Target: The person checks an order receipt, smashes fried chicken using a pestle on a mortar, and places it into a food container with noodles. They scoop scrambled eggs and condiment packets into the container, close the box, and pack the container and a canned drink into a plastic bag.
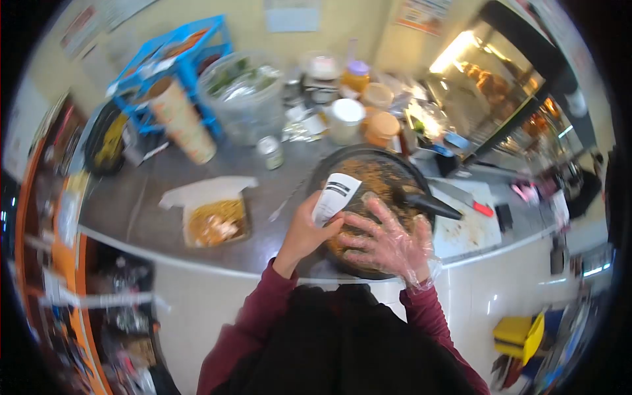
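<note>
L hand point(308, 230), bare, pinches 1 printed paper slip point(338, 196) btwn thumb & fingers over the L side of the round black pan point(342, 158) w/ brown food point(368, 172), which sits at the desk's point(263, 253) front edge, right of its middle. R hand point(390, 242), in a clear plastic glove point(411, 247), is spread open, fingers apart, over the pan's front part, near the slip; the black handle point(434, 205) in the pan pokes out over the white board point(471, 227) w/ 1 red-handled knife point(464, 197), twd the desk's R end. Open food box point(217, 222) is near the front edge, left of the pan.
</note>
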A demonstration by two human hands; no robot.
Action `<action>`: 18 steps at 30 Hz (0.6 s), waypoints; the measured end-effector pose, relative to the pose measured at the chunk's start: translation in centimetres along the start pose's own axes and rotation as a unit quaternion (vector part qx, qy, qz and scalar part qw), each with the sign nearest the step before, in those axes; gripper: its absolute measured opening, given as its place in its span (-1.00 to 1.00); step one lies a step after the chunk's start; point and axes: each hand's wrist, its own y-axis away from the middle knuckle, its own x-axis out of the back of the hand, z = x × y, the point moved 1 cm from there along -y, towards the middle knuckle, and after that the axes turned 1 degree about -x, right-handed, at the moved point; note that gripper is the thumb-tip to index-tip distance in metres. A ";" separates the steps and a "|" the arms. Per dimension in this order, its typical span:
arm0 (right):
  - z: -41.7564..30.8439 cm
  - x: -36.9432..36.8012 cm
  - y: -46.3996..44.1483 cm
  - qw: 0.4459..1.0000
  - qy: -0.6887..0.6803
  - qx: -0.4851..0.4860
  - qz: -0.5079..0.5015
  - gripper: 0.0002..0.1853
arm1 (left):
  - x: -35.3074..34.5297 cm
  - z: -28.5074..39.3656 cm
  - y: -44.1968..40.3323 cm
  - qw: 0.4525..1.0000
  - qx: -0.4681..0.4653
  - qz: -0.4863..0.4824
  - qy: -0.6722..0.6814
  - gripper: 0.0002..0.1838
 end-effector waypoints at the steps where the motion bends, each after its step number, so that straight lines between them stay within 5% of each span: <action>1: -1.0 0.4 1.3 1.000 0.010 0.011 0.016 0.06 | -1.9 0.2 -1.2 1.000 -0.001 -0.022 0.004 -0.64; 12: -10.1 7.5 17.8 0.929 0.202 0.236 0.201 -0.01 | -26.1 -1.5 -17.1 0.988 -0.113 -0.098 0.035 -0.74; 18: -8.8 15.9 21.9 0.862 0.276 0.300 0.303 -0.18 | -35.5 -5.4 -20.8 0.978 -0.181 -0.101 -0.021 -0.70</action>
